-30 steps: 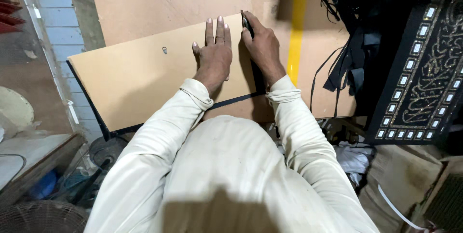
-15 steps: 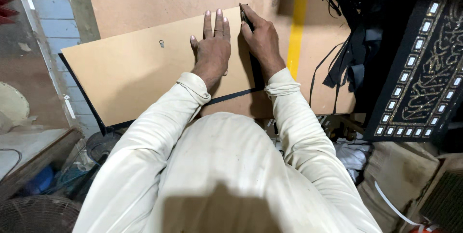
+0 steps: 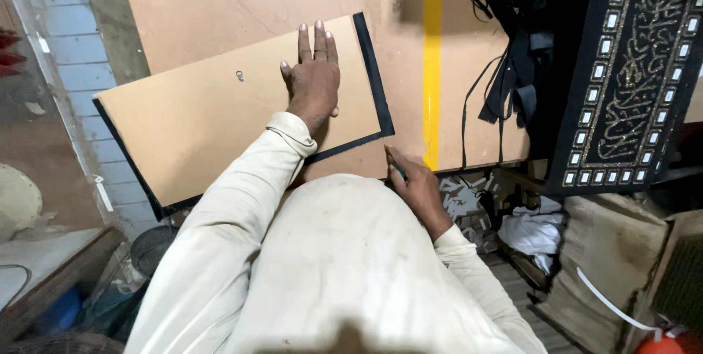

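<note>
Left hand: lay flat, fingers straight and close together, palm pressed on the board.
Right hand: curled shut around a thin dark tool, at the counter's near edge, just off the board's near right corner.
Board: tan, black-edged, lay tilted on the counter, its left end overhanging.
Arms: left stretched forward, right bent close to the body.
Right side: black straps and an ornate dark frame.

matt tan board with black cloth edging, on smooth wooden table.
</note>
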